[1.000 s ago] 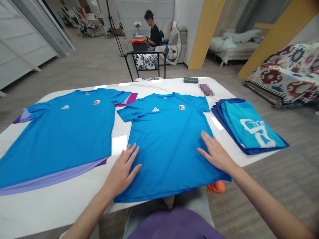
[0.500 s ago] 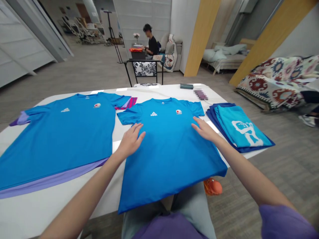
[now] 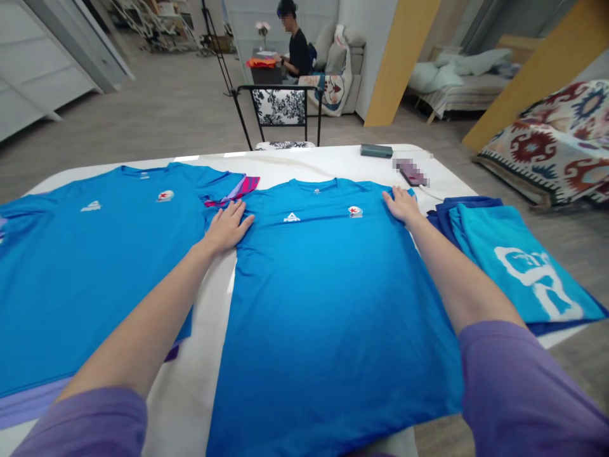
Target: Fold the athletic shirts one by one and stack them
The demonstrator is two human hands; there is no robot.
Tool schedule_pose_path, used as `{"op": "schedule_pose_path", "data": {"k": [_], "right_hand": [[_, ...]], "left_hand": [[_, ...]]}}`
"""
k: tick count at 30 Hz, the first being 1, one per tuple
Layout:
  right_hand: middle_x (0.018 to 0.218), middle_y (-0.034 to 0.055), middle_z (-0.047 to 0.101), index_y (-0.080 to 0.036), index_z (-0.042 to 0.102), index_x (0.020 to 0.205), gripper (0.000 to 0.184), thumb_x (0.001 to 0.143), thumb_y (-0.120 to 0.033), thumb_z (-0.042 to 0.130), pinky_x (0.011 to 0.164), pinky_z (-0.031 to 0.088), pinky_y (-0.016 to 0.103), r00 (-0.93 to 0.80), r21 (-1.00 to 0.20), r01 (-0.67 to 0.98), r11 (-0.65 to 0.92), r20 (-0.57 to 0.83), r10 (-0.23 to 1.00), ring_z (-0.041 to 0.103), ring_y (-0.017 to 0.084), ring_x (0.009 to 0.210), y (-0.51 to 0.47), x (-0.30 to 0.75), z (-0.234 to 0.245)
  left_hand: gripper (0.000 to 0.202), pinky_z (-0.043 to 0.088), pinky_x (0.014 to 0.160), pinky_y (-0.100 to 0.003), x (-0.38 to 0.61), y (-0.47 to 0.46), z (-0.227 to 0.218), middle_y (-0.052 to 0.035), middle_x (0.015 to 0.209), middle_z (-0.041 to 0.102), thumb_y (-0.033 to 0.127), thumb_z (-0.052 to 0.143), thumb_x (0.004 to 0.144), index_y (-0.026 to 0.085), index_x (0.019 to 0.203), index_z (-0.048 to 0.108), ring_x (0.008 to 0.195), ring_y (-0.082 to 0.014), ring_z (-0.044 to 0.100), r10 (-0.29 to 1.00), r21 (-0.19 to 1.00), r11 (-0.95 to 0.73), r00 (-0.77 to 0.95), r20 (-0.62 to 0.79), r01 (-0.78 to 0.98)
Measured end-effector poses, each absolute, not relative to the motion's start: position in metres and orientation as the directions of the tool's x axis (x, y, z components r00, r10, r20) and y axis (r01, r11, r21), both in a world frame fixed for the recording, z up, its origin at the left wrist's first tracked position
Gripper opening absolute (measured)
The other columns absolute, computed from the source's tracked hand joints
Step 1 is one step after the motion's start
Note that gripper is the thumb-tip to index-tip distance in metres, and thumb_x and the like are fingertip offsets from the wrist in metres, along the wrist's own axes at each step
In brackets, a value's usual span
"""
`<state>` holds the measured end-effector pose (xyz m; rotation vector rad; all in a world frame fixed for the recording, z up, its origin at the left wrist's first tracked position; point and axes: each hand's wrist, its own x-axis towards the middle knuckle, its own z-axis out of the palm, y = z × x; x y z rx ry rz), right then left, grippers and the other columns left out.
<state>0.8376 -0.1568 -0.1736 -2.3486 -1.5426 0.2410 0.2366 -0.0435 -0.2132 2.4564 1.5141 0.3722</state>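
A blue T-shirt (image 3: 328, 298) with a white logo and a red badge lies flat and face up on the white table (image 3: 304, 164), straight in front of me. My left hand (image 3: 227, 226) rests flat on its left sleeve, fingers stretched out. My right hand (image 3: 402, 204) lies flat on its right sleeve, fingers out too. Both arms reach far forward across the shirt. Neither hand holds anything.
A second blue T-shirt (image 3: 90, 254) lies on a pile of purple and pink shirts at the left. A folded stack of blue shirts (image 3: 516, 263) sits at the right. A dark case (image 3: 375, 150) and a phone (image 3: 412, 172) lie at the far edge. A chair (image 3: 278, 114) stands behind; a person (image 3: 295, 47) sits far back.
Both hands have slid up the shirt from its lower part to the sleeves, and I have leaned forward over the table.
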Motion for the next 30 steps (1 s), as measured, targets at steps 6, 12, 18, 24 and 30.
{"op": "schedule_pose_path", "data": {"k": [6, 12, 18, 24, 30], "right_hand": [[0.185, 0.0227, 0.044, -0.011, 0.041, 0.179, 0.081, 0.119, -0.064, 0.054, 0.145, 0.027, 0.06, -0.007, -0.234, 0.97, 0.07, 0.259, 0.966, 0.044, 0.039, 0.171, -0.317, 0.73, -0.139], [0.121, 0.0067, 0.083, -0.028, 0.071, 0.135, 0.029, 0.116, -0.048, 0.065, 0.09, 0.053, 0.043, -0.175, -0.435, 0.88, 0.188, 0.071, 0.982, 0.077, 0.026, 0.103, -0.539, 0.523, -0.131], [0.101, 0.0053, 0.076, -0.024, 0.067, 0.106, 0.051, 0.099, -0.072, 0.083, 0.082, 0.042, 0.043, -0.296, -0.348, 0.872, 0.345, 0.187, 0.937, 0.066, 0.027, 0.094, -0.559, 0.351, -0.155], [0.111, 0.0072, 0.073, -0.022, 0.067, 0.115, 0.052, 0.098, -0.067, 0.087, 0.081, 0.042, 0.043, -0.347, -0.262, 0.888, 0.378, 0.159, 0.924, 0.064, 0.028, 0.099, -0.542, 0.299, -0.185], [0.108, 0.0038, 0.072, -0.024, 0.065, 0.111, 0.011, 0.113, -0.033, 0.072, 0.079, 0.04, 0.042, -0.409, -0.217, 0.87, 0.443, 0.184, 0.894, 0.063, 0.024, 0.095, -0.556, 0.302, -0.184]], "left_hand": [[0.077, 0.015, 0.147, -0.063, 0.206, -0.133, -0.185, -0.0099, 0.187, 0.042, 0.069, 0.044, 0.113, 0.031, 0.18, 0.047, 0.178, -0.0389, 0.028, 0.855, 0.303, -0.512, 0.444, 0.267, 0.804], [0.073, 0.041, 0.131, -0.065, 0.158, -0.08, -0.184, -0.029, 0.166, 0.058, 0.069, 0.045, 0.112, 0.016, 0.156, 0.068, 0.157, -0.0461, 0.053, 0.996, 0.456, -0.049, 0.01, 0.087, 0.889], [0.073, 0.041, 0.129, -0.067, 0.176, -0.038, -0.182, -0.0313, 0.164, 0.056, 0.064, 0.08, 0.095, 0.012, 0.146, 0.069, 0.152, -0.0471, 0.055, 0.999, 0.382, 0.005, -0.021, 0.039, 0.924], [0.035, 0.05, 0.123, -0.056, 0.174, -0.04, -0.191, -0.0188, 0.138, 0.073, 0.041, 0.077, 0.1, 0.017, 0.124, 0.069, 0.132, -0.0359, 0.066, 0.995, 0.479, -0.097, 0.071, 0.072, 0.873], [0.022, 0.06, 0.099, -0.036, 0.167, -0.053, -0.186, -0.0044, 0.112, 0.068, 0.027, 0.064, 0.11, 0.018, 0.127, 0.053, 0.103, -0.0198, 0.067, 0.99, 0.777, -0.071, -0.053, 0.133, 0.625]]}}
